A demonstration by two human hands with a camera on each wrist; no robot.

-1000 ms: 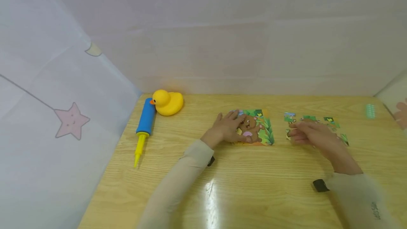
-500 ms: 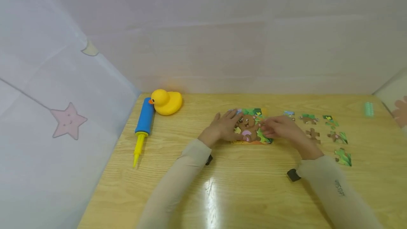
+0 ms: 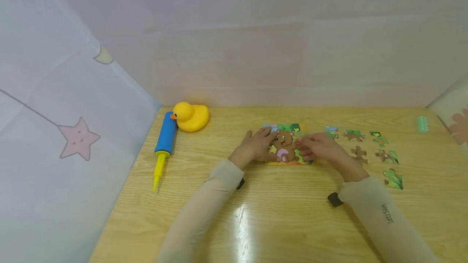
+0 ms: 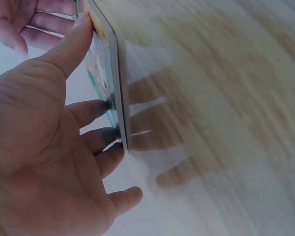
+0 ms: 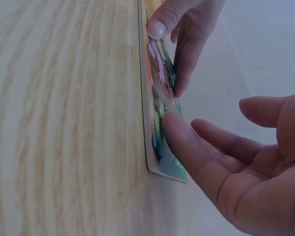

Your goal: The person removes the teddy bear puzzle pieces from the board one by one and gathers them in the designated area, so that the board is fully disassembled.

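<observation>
A flat picture board (image 3: pixel 283 143) with a brown bear and green leaves lies on the table. My left hand (image 3: pixel 255 146) rests across its left part, fingers spread; in the left wrist view the thumb (image 4: pixel 71 49) and several fingertips touch the board. Over the right part is my right hand (image 3: pixel 319 147). In the right wrist view its index finger (image 5: pixel 184 137) reaches the board's printed face, while the thumb (image 5: pixel 263 110) stands apart and nothing shows between them. Several loose jigsaw pieces lie to the right, including a brown piece (image 3: pixel 359 154) and a leafy green one (image 3: pixel 393 179).
At the table's back left a yellow rubber duck (image 3: pixel 191 117) sits against a blue and yellow hand pump (image 3: pixel 166 137). A small pale green bumpy item (image 3: pixel 423 124) lies at the back right. A draped light cloth (image 3: pixel 234 60) rises behind the table.
My right hand has moved left from above the loose jigsaw pieces to the board, uncovering those pieces. It has barely shifted over the last half second. The left hand stays on the board.
</observation>
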